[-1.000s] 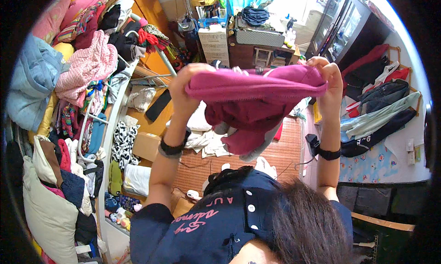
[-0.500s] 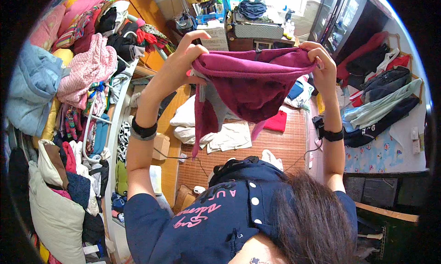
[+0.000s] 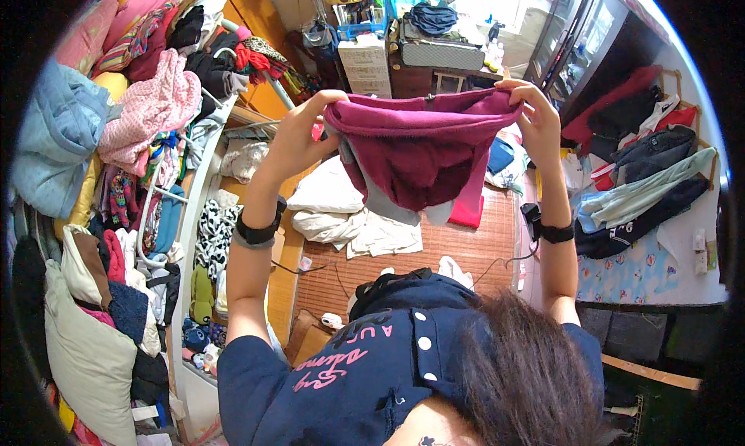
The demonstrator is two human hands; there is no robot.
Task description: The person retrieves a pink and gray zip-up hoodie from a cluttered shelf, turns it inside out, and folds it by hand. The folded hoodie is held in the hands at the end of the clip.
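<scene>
A pair of maroon pants [image 3: 423,139] with grey parts at the side and below hangs in front of me, held up at chest height or above. My left hand [image 3: 304,128] pinches the left end of its wide waistband. The opposite end of the waistband is gripped by my right hand [image 3: 541,118], thumb and fingers closed on the cloth. Between the hands the waistband is stretched out and slightly slack in the middle. The lower ends of the pants are foreshortened and partly hidden. Black bands are on both wrists.
White folded cloths [image 3: 353,225] and a red cloth [image 3: 467,212] lie on the brown slatted mat [image 3: 434,248]. Heaped clothes and a pale pillow [image 3: 87,353] fill the left. Clothes on hangers [image 3: 652,201] lie at right. A grey case [image 3: 442,54] stands at the back.
The pants have swung and now hang more evenly, their dangling left part drawn in. My left hand has moved slightly down and its fingers have closed more around the waistband.
</scene>
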